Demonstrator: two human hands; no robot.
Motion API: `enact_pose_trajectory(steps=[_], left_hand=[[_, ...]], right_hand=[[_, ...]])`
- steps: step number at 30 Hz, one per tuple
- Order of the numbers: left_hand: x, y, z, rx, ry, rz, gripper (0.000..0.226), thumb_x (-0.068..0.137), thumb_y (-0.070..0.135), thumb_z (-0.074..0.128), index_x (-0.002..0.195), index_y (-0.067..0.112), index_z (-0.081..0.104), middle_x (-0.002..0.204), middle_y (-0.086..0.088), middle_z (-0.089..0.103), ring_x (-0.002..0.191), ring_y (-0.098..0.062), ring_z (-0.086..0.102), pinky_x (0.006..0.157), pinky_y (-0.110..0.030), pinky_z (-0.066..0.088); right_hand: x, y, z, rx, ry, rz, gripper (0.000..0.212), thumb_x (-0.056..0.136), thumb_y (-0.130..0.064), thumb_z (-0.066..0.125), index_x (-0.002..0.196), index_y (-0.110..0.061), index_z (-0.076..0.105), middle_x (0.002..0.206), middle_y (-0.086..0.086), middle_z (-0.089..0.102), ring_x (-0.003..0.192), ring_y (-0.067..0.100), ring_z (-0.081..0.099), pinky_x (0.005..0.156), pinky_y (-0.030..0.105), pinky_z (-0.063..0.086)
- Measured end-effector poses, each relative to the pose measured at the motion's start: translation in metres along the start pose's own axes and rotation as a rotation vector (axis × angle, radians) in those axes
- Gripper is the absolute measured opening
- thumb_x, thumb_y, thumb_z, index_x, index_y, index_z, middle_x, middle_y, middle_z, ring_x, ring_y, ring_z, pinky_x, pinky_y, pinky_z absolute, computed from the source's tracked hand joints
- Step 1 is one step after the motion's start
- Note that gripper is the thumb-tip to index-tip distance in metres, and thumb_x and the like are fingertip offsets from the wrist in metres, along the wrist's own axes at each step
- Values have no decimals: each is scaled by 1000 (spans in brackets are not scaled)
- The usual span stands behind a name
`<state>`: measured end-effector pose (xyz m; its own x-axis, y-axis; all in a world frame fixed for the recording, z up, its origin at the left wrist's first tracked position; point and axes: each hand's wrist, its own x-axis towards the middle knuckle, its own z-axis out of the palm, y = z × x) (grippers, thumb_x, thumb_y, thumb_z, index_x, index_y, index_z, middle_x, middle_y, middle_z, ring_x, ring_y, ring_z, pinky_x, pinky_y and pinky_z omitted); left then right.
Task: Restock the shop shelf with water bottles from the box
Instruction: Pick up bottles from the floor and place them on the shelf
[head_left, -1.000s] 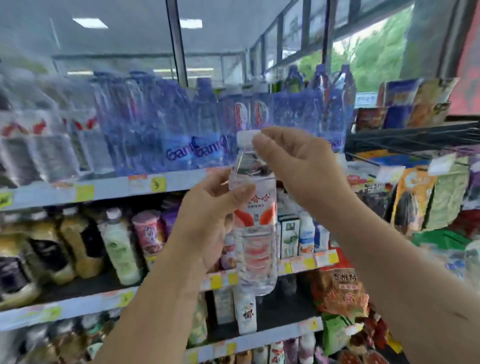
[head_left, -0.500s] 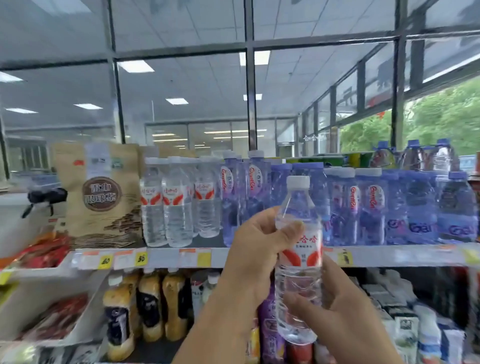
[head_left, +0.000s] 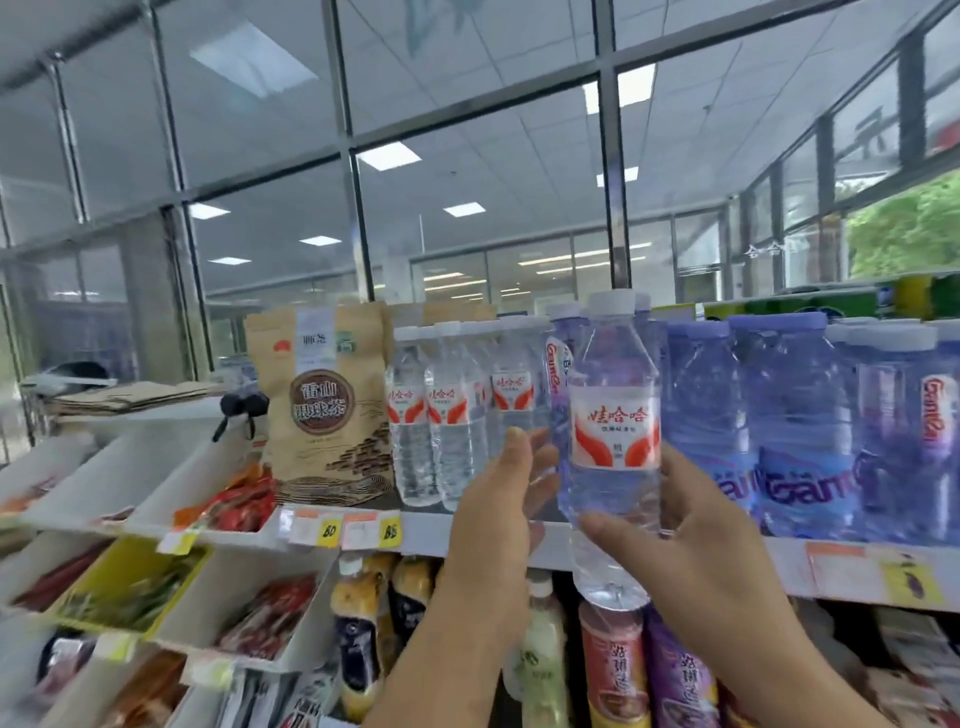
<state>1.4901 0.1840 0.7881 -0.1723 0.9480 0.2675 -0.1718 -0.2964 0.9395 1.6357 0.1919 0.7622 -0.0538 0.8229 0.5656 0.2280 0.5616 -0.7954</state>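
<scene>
The clear, white-capped plastic water bottle (head_left: 613, 431) is gripped low by the right hand (head_left: 691, 551), upright before the white shelf edge (head_left: 550, 540). The left hand (head_left: 498, 509) is held open beside it. The shelved clear bottles (head_left: 452, 415) could be toppled if it is pushed in crooked.

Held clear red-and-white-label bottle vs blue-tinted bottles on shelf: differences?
The clear plastic bottle with red-and-white label is colourless; the blue-tinted plastic bottles are blue. The right hand grips the clear bottle in the air; the blue ones stand on the white shelf. Both are capped and roughly upright.
</scene>
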Motion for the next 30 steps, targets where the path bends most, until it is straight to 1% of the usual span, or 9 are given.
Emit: enact_pose_trajectory(steps=[5,7,9,13,16,20,25,28,30], left_hand=[[23,4,-33,-2,83,79,52,82,63,45,109,29,74,110,12,74,109,-9,66,106,-46,43],[37,2,-53,-16,144,131,44,92,56,45,106,27,73,107,12,75,108,-9,66,103,-44,45],[53,-1,-76,-37,160,147,39,96,52,45,108,27,72,110,11,72,111,-10,63,106,-46,42],[79,0,-111,-37,67,147,37,90,58,46,109,34,68,123,14,67,120,-9,58,113,-48,38],[95,1,-125,-57,-16,120,34,94,57,45,111,35,65,125,15,64,123,-10,55,114,-47,37],[111,-4,-136,-57,-90,106,50,98,55,41,135,26,57,133,13,59,129,-12,51,114,-46,36],[115,-7,-141,-56,-116,149,66,83,66,44,134,26,60,132,10,62,126,-14,54,113,-47,38],[123,-8,-144,-85,-75,175,44,96,54,47,127,29,65,127,9,66,123,-15,58,110,-47,42],[127,-10,-144,-67,-45,203,28,100,50,46,113,39,68,126,13,66,122,-12,58,109,-46,43]], right_hand=[[25,0,27,-86,47,-27,50,77,-37,78,120,-48,54,105,-31,68,97,-9,63,88,31,52],[32,0,42,-103,77,-35,47,79,-35,78,118,-46,56,103,-32,67,95,-11,62,84,25,50],[41,0,62,-109,109,-39,43,80,-31,78,115,-44,57,101,-29,69,92,-10,63,79,22,48],[65,-5,104,-175,194,-34,41,80,-31,78,112,-44,55,98,-30,68,90,-10,62,76,17,45],[79,-4,126,-237,212,-11,42,82,-35,75,118,-43,54,104,-28,68,96,-7,63,83,23,48],[84,4,136,-295,235,51,46,84,-37,73,124,-41,50,107,-26,66,99,-7,61,79,15,46],[92,10,137,-323,261,96,50,87,-35,71,131,-37,49,113,-27,61,100,-9,56,76,9,41],[94,18,143,-346,229,108,50,88,-35,70,133,-35,48,113,-26,62,102,-8,57,77,9,41],[95,23,146,-360,221,111,56,89,-36,69,138,-33,42,121,-24,59,110,-1,57,84,15,41]])
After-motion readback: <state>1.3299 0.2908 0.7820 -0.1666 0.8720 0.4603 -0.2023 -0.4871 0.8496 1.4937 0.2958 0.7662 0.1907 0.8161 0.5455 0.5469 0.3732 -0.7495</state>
